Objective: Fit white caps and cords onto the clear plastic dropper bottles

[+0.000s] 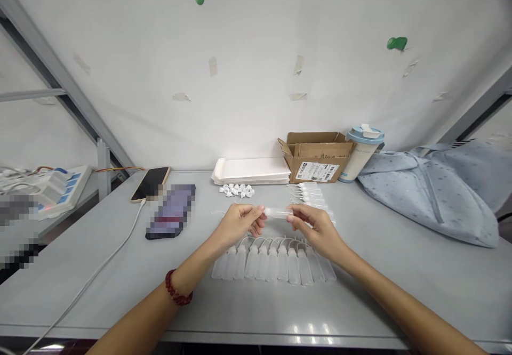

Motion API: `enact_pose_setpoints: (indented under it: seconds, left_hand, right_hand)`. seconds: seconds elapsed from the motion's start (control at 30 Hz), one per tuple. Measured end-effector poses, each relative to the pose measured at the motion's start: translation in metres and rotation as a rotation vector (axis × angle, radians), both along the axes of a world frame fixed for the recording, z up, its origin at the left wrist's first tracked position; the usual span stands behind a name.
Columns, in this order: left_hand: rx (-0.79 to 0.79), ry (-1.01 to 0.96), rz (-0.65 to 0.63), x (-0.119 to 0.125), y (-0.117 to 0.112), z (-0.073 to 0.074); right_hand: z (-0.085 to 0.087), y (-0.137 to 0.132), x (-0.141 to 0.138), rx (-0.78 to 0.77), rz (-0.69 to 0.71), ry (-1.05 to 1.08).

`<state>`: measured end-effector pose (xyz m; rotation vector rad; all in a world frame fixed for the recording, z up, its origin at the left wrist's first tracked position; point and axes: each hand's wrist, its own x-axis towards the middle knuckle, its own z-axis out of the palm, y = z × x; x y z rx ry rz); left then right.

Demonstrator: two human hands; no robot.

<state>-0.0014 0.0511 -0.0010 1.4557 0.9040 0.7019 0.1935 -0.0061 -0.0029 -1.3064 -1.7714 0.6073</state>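
Observation:
Between my two hands a small translucent plastic bottle [280, 213] is held sideways above the table. My left hand [245, 219] pinches its white cap end at the left. My right hand [314, 226] grips the other end with thumb and fingers. Below my hands lies a row of similar translucent bottles [272, 265], with thin curved white strings at their tops. More bottles [314, 194] lie stacked behind my right hand, partly hidden by it. A small pile of white caps [237, 190] sits just beyond my left hand.
At the back stand white flat packets [252, 170], an open cardboard box [316, 158] and a lidded cup [360, 155]. A light blue cloth [432, 195] lies right. On the left are a phone [151, 183] with a white cable [108, 261], a second phone [172, 211] and a power strip [66, 190].

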Motion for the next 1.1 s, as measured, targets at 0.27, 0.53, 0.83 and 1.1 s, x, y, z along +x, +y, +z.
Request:
enact_pose_setpoints:
  seconds: [0.27,0.53,0.83,1.1]
  left_hand:
    - [-0.004,0.008,-0.055,-0.0002,-0.0028,0.0042]
    - [0.096,0.008,-0.076,-0.0035,-0.0031,0.0058]
    - [0.033,0.003,-0.079,0.0042,-0.0051,0.0014]
    - [0.049,0.029,-0.118,0.0008,-0.0070,0.0040]
  right_hand:
    - [-0.0001,-0.0020,-0.0003,0.053,-0.002,-0.061]
    - [-0.0003,-0.0027,0.0011,-0.062,0.026,0.027]
    - [0.0038,-0.0017,0.0013,-0.008,0.022,-0.045]
    - [-0.0004,-0.0025,-0.0007,0.054,0.055,-0.140]
